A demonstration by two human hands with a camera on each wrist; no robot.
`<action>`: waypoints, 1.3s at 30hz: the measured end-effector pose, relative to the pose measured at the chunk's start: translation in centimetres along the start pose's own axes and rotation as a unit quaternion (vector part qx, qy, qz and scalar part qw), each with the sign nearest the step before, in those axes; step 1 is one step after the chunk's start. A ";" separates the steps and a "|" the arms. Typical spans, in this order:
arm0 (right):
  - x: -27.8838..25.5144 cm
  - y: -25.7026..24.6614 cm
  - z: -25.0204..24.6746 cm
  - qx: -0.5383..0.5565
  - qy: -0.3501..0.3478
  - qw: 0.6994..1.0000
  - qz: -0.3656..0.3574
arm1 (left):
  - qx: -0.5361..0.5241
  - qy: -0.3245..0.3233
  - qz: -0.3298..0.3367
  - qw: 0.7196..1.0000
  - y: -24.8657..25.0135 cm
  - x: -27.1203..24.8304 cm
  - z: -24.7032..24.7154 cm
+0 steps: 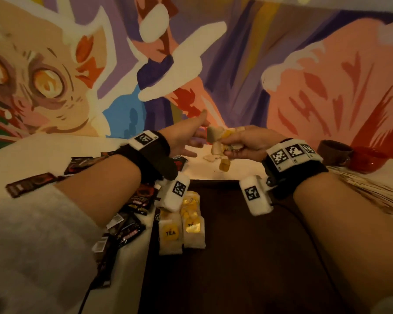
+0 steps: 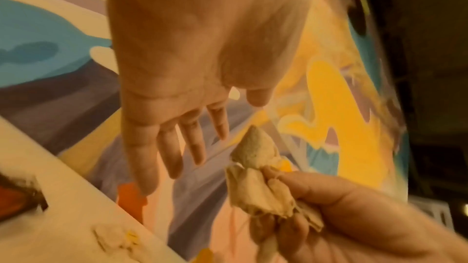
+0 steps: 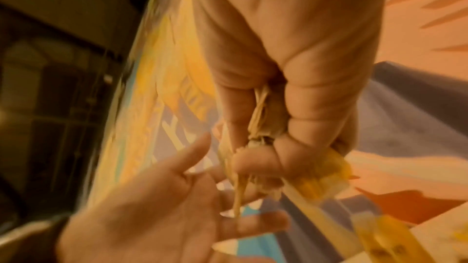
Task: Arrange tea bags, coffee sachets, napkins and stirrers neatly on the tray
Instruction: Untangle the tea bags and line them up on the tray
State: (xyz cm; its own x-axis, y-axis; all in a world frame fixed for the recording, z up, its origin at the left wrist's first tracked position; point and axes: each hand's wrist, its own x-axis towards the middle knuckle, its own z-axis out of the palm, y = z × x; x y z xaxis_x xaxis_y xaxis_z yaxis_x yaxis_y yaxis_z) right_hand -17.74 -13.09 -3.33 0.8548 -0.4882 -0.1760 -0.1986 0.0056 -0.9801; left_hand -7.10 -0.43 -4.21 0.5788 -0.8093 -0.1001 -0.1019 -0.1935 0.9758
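Note:
My right hand (image 1: 241,142) grips a bunch of several tea bags (image 1: 216,138) by their strings and tags above the table's far side; a yellow tag (image 1: 224,165) dangles below. In the right wrist view the fist (image 3: 278,127) is curled round the strings (image 3: 260,119). My left hand (image 1: 192,141) is open just left of the bunch, fingers (image 2: 177,147) straight, holding nothing. The bunch (image 2: 255,167) hangs beside them. The dark tray (image 1: 247,257) lies below my forearms with several tea bags (image 1: 171,233) stacked at its left edge.
Dark coffee sachets (image 1: 132,232) lie scattered on the white table (image 1: 55,152) left of the tray. Wooden stirrers (image 1: 377,193) are fanned at the right. A brown cup (image 1: 335,152) and a red bowl (image 1: 370,158) stand back right. A loose tea bag (image 1: 210,157) lies beyond the tray.

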 end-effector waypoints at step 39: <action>-9.0 6.4 9.7 0.030 0.017 0.993 -0.115 | -0.372 -0.027 -0.049 0.926 -6.9 -13.6 1.0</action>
State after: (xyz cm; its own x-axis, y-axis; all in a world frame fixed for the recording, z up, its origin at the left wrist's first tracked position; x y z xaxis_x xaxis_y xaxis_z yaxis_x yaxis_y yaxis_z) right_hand -22.08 -0.19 -8.90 0.8568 -0.5127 0.0544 0.0291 -0.0571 -0.9979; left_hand -15.11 11.38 -9.80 0.5124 -0.8385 -0.1852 0.5469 0.1524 0.8232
